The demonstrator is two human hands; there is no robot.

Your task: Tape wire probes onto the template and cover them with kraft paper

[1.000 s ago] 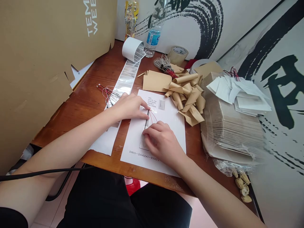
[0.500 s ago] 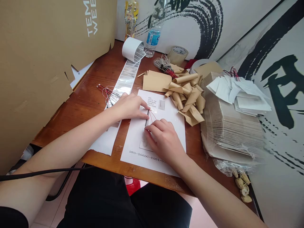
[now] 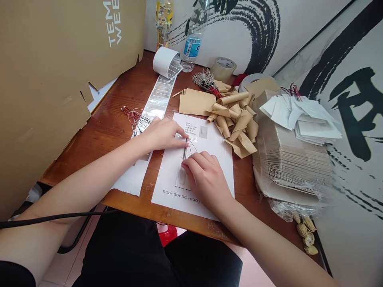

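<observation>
A thin dark wire with a finer red wire looping off it lies over a printed white sheet. Thumb and forefinger of my left hand close on its far end. Lower down, my right hand pinches the near end, so the wire runs straight between both hands. The fingertips partly cover both ends. Beneath my right hand, the sheet carries a printed outline and large lettering. Beside my left wrist lies a bundle of red, black and white wires with small connectors.
A strip of silver labels curls at the back left. Brown paper pieces heap behind the sheet. On the right stands a stack of cardboard pieces topped with white slips. A large carton walls the left. A water bottle stands behind.
My right hand has shifted very slightly toward me along the wire. My left hand keeps its pinch nearly in place.
</observation>
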